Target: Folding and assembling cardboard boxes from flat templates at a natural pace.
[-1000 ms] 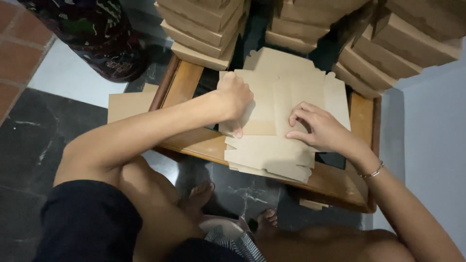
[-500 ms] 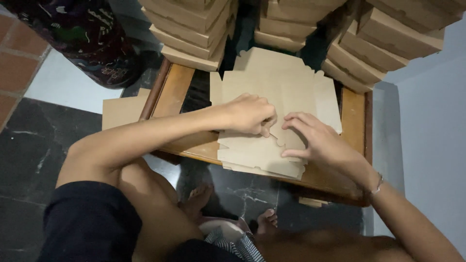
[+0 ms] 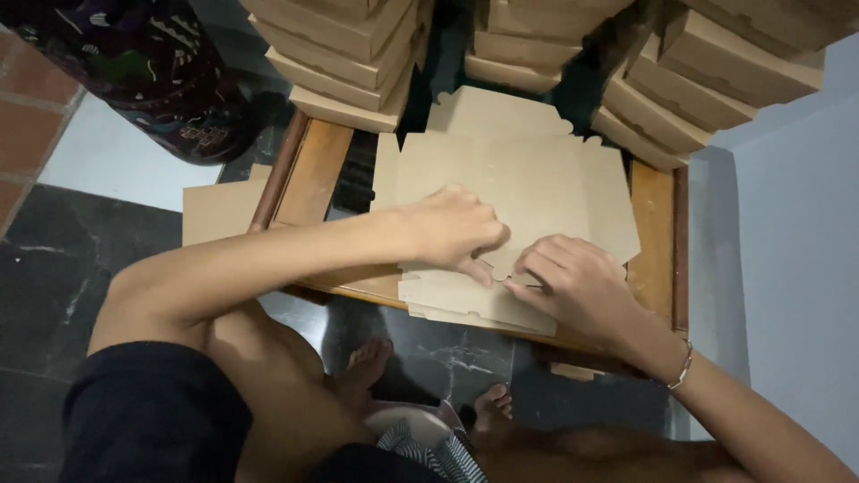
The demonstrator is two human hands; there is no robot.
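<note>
At the far left a dark patterned bag [image 3: 134,80] sits on the floor, and a loose sheet of cardboard [image 3: 219,210] lies beside the low wooden table [image 3: 309,174]. My left hand [image 3: 452,228] rests on the flat, unfolded cardboard box [image 3: 514,179] at the top of a small pile on the table — fingers curled down, tips pressing the sheet's near edge. Whether they pinch the edge or only press it, I cannot tell. Just beside it my right hand [image 3: 577,282] lies on the same near edge, fingers bent and together, thumb tucked under — a thin bracelet [image 3: 684,367] circles that wrist. Behind the table rise stacks of folded boxes [image 3: 344,54], left to right.
</note>
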